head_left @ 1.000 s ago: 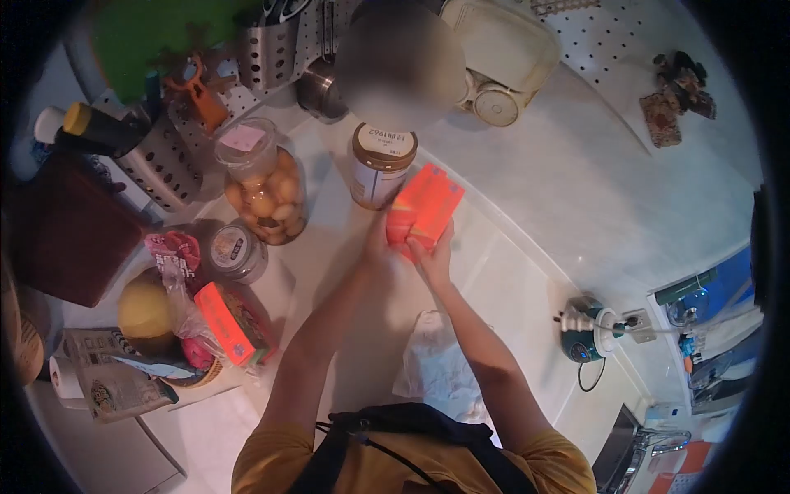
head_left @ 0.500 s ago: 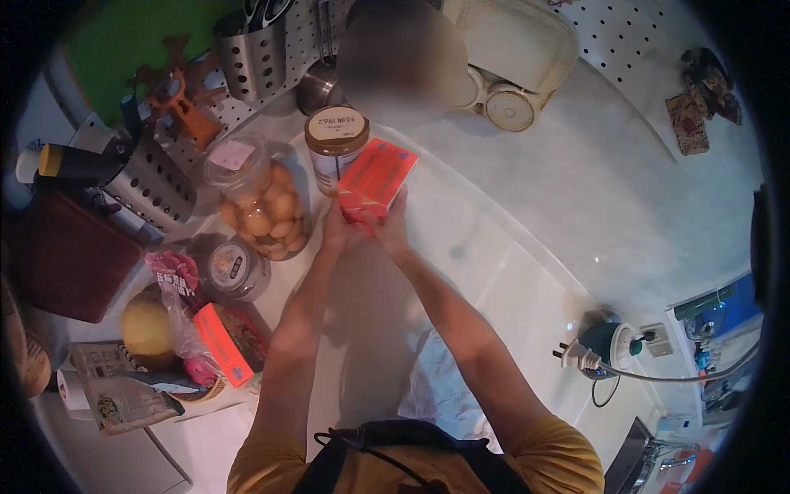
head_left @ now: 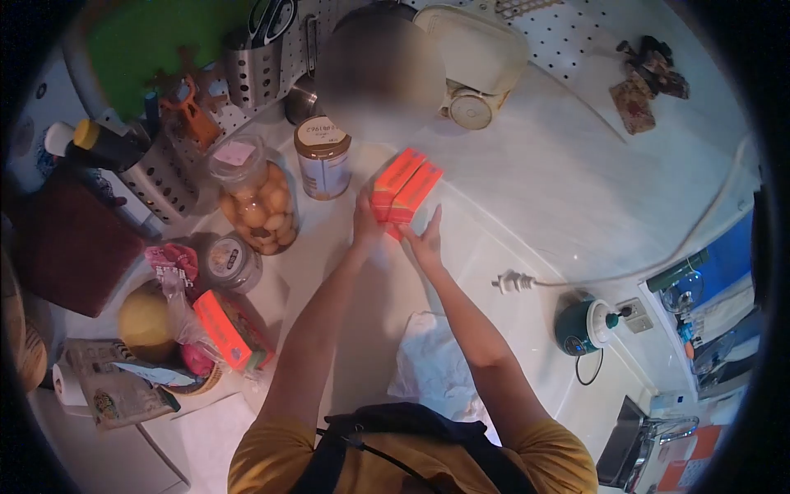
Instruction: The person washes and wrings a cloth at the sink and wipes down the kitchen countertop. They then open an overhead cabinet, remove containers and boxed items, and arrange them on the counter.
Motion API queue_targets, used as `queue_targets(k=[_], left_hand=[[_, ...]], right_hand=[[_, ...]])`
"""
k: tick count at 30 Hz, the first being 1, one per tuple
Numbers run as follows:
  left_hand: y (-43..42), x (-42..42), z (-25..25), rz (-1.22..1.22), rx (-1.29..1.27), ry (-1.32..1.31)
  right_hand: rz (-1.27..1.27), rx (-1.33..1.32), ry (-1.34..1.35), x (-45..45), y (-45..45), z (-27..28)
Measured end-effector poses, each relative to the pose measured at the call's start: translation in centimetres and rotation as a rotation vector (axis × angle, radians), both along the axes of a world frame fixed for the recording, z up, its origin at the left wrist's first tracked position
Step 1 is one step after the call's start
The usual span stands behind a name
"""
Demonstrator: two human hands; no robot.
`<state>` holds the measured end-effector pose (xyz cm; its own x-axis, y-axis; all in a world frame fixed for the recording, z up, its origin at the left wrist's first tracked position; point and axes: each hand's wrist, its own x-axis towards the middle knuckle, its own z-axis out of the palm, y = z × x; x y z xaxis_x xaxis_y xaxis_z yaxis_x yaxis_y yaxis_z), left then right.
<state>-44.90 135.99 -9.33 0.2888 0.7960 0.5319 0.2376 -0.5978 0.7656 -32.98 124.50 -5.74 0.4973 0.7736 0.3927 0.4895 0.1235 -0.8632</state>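
Two red-orange boxes [head_left: 406, 186] stand side by side on the counter with a thin gap between their tops. My left hand [head_left: 367, 221] is against their left side, its fingers partly hidden behind the nearer box. To their right, my right hand [head_left: 425, 243] has its fingers stretched out and the thumb apart, close to the lower edge of the boxes. A lidded tin [head_left: 323, 160] is just left of the boxes. Beyond it is a clear jar [head_left: 262, 202] of round, orange-brown pieces, and a smaller lidded jar [head_left: 233, 262] sits nearer me.
A basket on the left holds a yellow fruit [head_left: 146, 321], bags and another orange-red box [head_left: 222, 331]. Utensil holders [head_left: 251, 72] line the back left. A pale cloth [head_left: 432, 362] lies near my body. On the right are a loose plug [head_left: 516, 282] and a green appliance [head_left: 583, 327].
The boxes have moved right, away from the tin, and a gap now shows between them. My right hand's fingers have spread off their side. The loose plug appears farther left and higher.
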Motion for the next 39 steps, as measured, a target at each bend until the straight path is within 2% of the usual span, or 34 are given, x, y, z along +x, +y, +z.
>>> queue_targets(k=[1,3,5,8,10,12,13,15,16,18,22,24,25,26,27,29,31,32,33,34,35,36,37,38,39], left_hand=[[-2.4,-0.7,2.2,0.022,-0.191,0.026],[-7.2,-1.5,2.9,0.05,-0.38,0.054],[-12.8,-2.7,1.0,-0.027,-0.383,-0.294],[-21.3,-8.0,3.5,0.037,-0.334,-0.267],[-25.4,-12.1,5.5,0.109,-0.552,-0.392],[-28.3,-17.1,8.0,0.11,-0.091,-0.222],[-29.5,-19.8,8.9,0.151,-0.105,-0.211],[-30.1,-24.5,10.7,0.412,0.234,0.136],[-30.5,-26.1,11.1,0.431,0.234,0.145],[-31.1,-28.5,11.8,0.769,0.18,0.015],[-30.2,-31.4,7.6,0.818,0.083,-0.156],[-29.8,-31.7,6.9,0.575,-0.31,-0.29],[-29.7,-31.5,7.2,0.655,-0.209,-0.109],[-29.7,-31.1,7.4,0.649,-0.204,-0.107],[-29.9,-30.5,7.6,0.758,-0.152,0.058],[-29.4,-29.3,8.6,0.847,-0.095,0.219],[-29.4,-27.3,10.0,0.59,0.246,0.362],[-29.3,-25.7,10.6,0.56,0.244,0.349],[-28.9,-23.7,11.3,0.364,0.222,0.172],[-28.6,-21.6,11.7,0.165,0.196,0.0],[-28.4,-19.6,11.2,0.084,0.15,-0.052],[-27.9,-17.4,10.1,0.049,0.152,-0.06],[-27.2,-15.2,8.6,-0.081,-0.008,-0.132],[-26.9,-13.6,9.0,-0.119,-0.04,-0.09],[-26.6,-12.0,9.4,-0.156,-0.071,-0.047]], right_hand=[[0.017,-0.063,0.124,-0.3,-1.8,0.5],[0.003,-0.086,0.183,-1.7,-5.7,2.6],[-0.001,-0.125,0.248,-3.4,-9.1,3.4],[0.106,-0.137,0.332,-6.7,-12.7,3.3],[0.297,-0.071,0.452,-9.6,-14.2,3.6],[0.433,-0.046,0.414,-13.0,-15.2,3.9],[0.524,-0.088,0.411,-15.0,-15.7,5.5],[0.676,-0.106,0.333,-18.5,-15.2,5.8],[0.696,-0.108,0.339,-20.3,-15.0,5.5],[0.797,-0.169,0.273,-24.2,-14.5,5.3],[0.785,-0.289,0.162,-31.1,-13.1,4.9],[0.986,-0.155,0.259,-33.1,-11.6,3.4],[0.983,-0.151,0.26,-33.0,-11.7,3.7],[0.944,-0.305,0.316,-32.5,-11.9,3.9],[0.9,-0.456,0.371,-31.8,-12.1,4.3],[0.796,-0.426,0.462,-29.3,-13.7,7.0],[0.669,-0.348,0.73,-26.2,-15.7,7.8],[0.634,-0.283,0.906,-24.5,-16.9,7.9],[0.6,-0.271,0.898,-22.7,-17.9,8.1],[0.554,-0.148,0.892,-21.0,-19.2,8.9],[0.507,-0.024,0.88,-19.5,-20.0,9.3],[0.474,-0.006,0.874,-18.0,-20.5,9.4],[0.351,0.056,0.729,-16.6,-20.8,9.4],[0.229,0.114,0.582,-15.2,-21.0,9.5],[0.202,0.132,0.572,-14.1,-20.9,9.5]])
